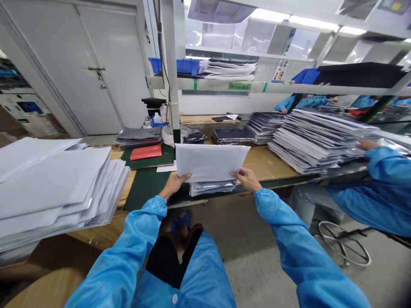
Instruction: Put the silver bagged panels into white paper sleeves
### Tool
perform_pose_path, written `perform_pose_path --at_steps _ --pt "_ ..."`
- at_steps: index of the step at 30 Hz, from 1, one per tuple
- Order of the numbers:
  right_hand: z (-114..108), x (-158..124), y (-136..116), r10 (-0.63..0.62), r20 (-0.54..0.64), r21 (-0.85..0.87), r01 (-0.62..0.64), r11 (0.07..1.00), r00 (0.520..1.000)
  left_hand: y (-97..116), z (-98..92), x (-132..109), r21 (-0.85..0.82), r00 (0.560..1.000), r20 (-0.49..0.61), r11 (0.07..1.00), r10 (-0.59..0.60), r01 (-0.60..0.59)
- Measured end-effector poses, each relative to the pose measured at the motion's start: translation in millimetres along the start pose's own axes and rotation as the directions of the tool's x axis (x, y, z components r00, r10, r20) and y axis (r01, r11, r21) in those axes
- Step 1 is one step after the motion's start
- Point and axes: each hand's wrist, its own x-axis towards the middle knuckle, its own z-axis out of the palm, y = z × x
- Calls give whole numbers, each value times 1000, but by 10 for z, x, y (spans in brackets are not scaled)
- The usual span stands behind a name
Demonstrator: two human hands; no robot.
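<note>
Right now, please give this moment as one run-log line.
left hand: grips white sheet, lower left | right hand: grips its lower right | below in view: glossy stack

Arms [135, 239] outstretched, left hand [174, 184] and right hand [249, 179] apart in pinching grips.

Beyond my left hand [175, 184] I see pale, latched double doors [109, 98]. Past my right hand [248, 178], the surface [257, 166] runs under a white shelf frame [212, 84] with strip lights [313, 23] above. Below that hand I see grey floor [244, 239] and, farther right, a ring-footed stool [341, 236].
</note>
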Motion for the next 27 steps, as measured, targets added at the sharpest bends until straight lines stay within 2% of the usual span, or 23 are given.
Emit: perform_pose_path --at_steps 3,5,7,10,13,16,18,21,24,26,27 --pt "2 82 -53 -8 -82 43 11 999 997 164 32 70 -60 999 -31 997 -42 40" --pt "-10 117 -96 20 -115 89 -10 996 993 284 27 81 -113 990 9 983 -143 143" --pt "-6 89 -111 139 -57 173 -127 977 989 352 -7 32 -158 959 65 946 -276 283" --pt "32 -66 -71 311 85 258 -322 911 947 320 -86 -120 -183 885 134 866 -447 465" --pt "71 -222 -30 335 103 290 -350 891 937 235 -126 -211 -252 843 154 805 -515 537" --pt "103 -285 -69 340 112 354 -357 864 934 223 -83 -171 -342 852 116 784 -511 517" --pt "127 -312 -141 330 137 377 -357 855 934 257 -27 -152 -345 854 108 786 -509 513" --pt "132 -408 -254 281 176 336 -326 884 943 328 27 -279 -367 875 98 800 -475 475" --pt "14 -497 -253 294 122 246 -316 917 948 402 -6 -545 -451 934 47 827 -354 336" --pt "-123 -481 -159 339 88 163 -349 923 937 483 -97 -717 -498 966 -95 852 -239 162" --pt "-189 -455 -96 344 92 104 -352 930 935 544 -170 -792 -501 965 -192 863 -179 60"
